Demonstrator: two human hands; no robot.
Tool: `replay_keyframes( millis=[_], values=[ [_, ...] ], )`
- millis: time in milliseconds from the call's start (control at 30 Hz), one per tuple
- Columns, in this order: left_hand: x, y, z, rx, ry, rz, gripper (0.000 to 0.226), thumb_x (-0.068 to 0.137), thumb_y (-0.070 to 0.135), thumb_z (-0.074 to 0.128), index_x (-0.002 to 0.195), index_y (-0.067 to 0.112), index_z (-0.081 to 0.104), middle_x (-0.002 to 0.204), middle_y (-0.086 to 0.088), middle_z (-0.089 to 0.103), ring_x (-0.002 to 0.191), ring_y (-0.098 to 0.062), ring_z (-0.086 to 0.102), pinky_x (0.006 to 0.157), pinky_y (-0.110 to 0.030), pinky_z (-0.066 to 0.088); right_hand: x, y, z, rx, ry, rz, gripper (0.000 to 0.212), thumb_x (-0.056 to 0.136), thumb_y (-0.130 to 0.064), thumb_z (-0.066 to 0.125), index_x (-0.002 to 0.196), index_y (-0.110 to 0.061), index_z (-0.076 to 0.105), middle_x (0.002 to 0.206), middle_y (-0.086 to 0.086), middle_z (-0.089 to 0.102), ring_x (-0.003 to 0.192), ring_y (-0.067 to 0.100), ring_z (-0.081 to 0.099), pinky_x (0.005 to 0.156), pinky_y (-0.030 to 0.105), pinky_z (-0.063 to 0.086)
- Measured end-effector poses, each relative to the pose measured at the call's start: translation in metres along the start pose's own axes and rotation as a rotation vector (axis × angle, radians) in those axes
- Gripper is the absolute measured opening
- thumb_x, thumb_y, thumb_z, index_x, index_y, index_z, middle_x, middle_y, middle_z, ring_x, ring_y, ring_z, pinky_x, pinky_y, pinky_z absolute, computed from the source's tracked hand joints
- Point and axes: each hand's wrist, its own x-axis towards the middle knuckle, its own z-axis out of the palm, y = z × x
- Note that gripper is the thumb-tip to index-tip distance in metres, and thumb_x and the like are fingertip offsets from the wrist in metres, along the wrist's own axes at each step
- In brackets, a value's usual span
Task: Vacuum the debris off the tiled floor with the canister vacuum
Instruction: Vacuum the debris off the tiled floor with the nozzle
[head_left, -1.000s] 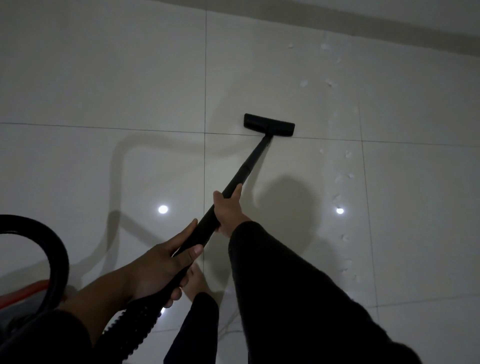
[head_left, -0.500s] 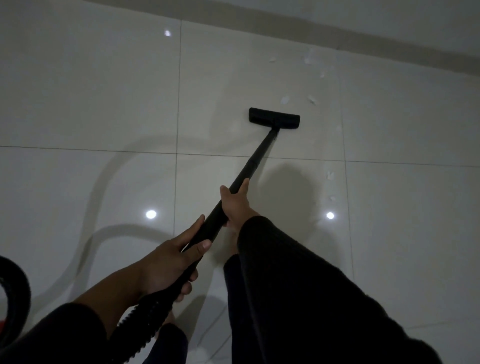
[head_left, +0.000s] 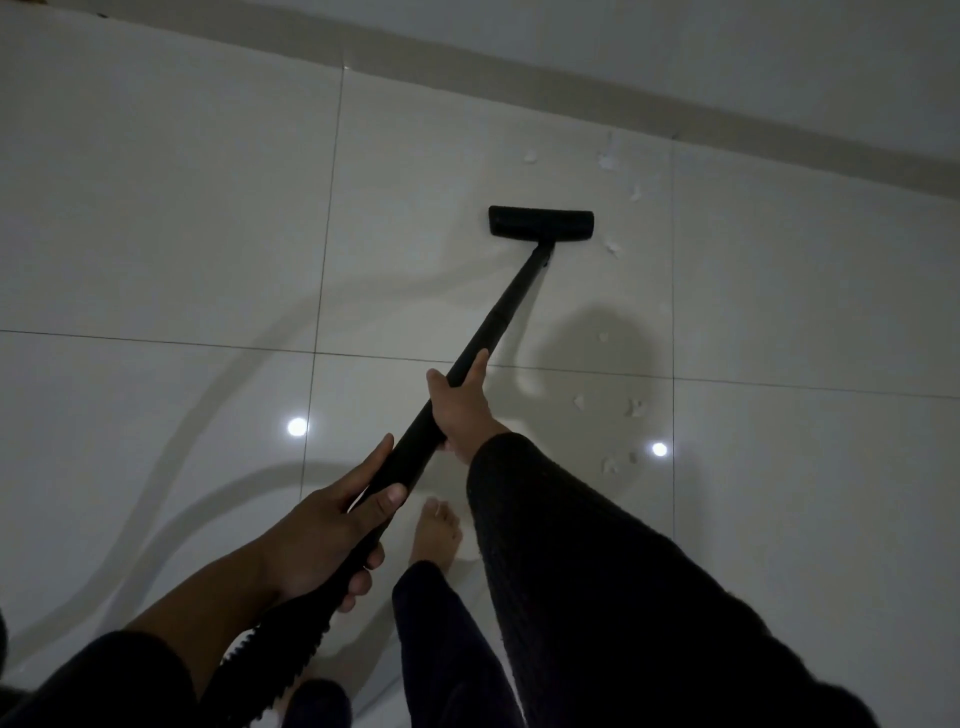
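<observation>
Down on the pale tiled floor (head_left: 156, 218), the black floor head (head_left: 540, 222) sat flat near the wall, with white bits of debris (head_left: 605, 161) just past it and one scrap right beside its right end. More scraps (head_left: 634, 408) lay off to the right of the tube, closer to the bare foot (head_left: 435, 530).

Handling-wise, I'd guess the tube (head_left: 483, 338) was stiff and pretty light, so it steers from the top end easily. The ribbed hose (head_left: 280, 639) at the bottom looked floppy, not a place to grab. Two grips spread along the tube seemed about right for pushing and aiming.

That's what was going on: the left hand (head_left: 322, 530) was wrapped around the lower end of the tube just above the hose, thumb over the top. The right hand (head_left: 460, 405) gripped it further up, fingers curled round.

Looks-wise, all matte black, a slim tube in two sections and a wide, low rectangular head. Debris was small, torn and papery, probably feather-light.
</observation>
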Motion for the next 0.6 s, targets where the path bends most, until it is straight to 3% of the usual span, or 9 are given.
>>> replay_keyframes(
  millis=[400, 600],
  values=[
    [0.067, 0.075, -0.018, -0.076, 0.038, 0.040, 0.061, 0.092, 0.035, 0.050, 0.140, 0.059, 0.019, 0.060, -0.009, 0.048, 0.040, -0.016, 0.047, 0.040, -0.025, 0.043, 0.061, -0.094, -0.015, -0.041, 0.005, -0.040, 0.083, 0.097, -0.033, 0.049, 0.146, -0.048, -0.017, 0.137, 0.012, 0.046, 0.111, 0.034, 0.058, 0.086, 0.053, 0.055],
    [0.097, 0.124, -0.035, -0.122, 0.003, 0.050, 0.060, 0.092, 0.036, 0.050, 0.140, 0.059, 0.021, 0.056, -0.006, 0.048, 0.040, -0.015, 0.047, 0.040, -0.025, 0.043, 0.084, -0.146, -0.020, -0.063, 0.056, -0.072, 0.080, 0.097, -0.035, 0.048, 0.147, -0.047, -0.014, 0.134, 0.010, 0.050, 0.110, 0.032, 0.059, 0.090, 0.051, 0.054]
  ],
)
